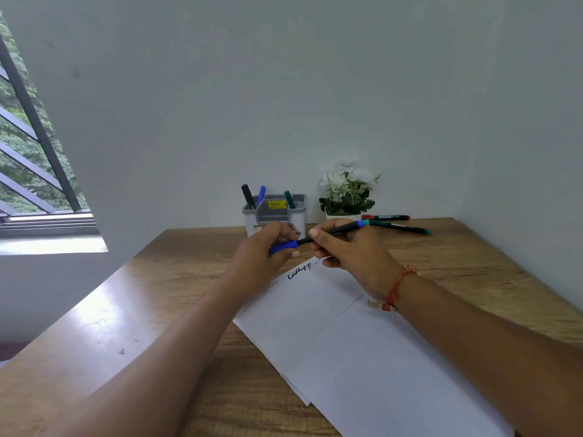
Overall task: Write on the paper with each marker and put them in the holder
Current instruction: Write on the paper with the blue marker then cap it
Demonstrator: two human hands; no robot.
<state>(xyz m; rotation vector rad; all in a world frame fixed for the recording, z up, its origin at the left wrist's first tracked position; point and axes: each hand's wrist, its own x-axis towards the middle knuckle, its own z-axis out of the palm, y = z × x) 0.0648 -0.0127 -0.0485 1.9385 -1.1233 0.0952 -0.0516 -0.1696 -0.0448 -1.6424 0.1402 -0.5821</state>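
Above the far end of the white paper [340, 339], my right hand [344, 247] grips the black barrel of a blue marker [339, 230]. My left hand [268, 247] pinches its blue cap [284, 246] at the marker's near end; cap and barrel meet between the hands. Short scribbles in black and blue [299, 270] show on the paper's top edge. The grey holder [273, 212] stands behind the hands with a black, a blue and a green marker upright in it. A red marker [386, 217] and a green marker [400, 228] lie on the desk to the right.
A small white pot of artificial flowers [347, 192] stands beside the holder against the wall. The wooden desk [126, 310] runs into a corner, with walls behind and to the right. A barred window [28, 146] is at the left.
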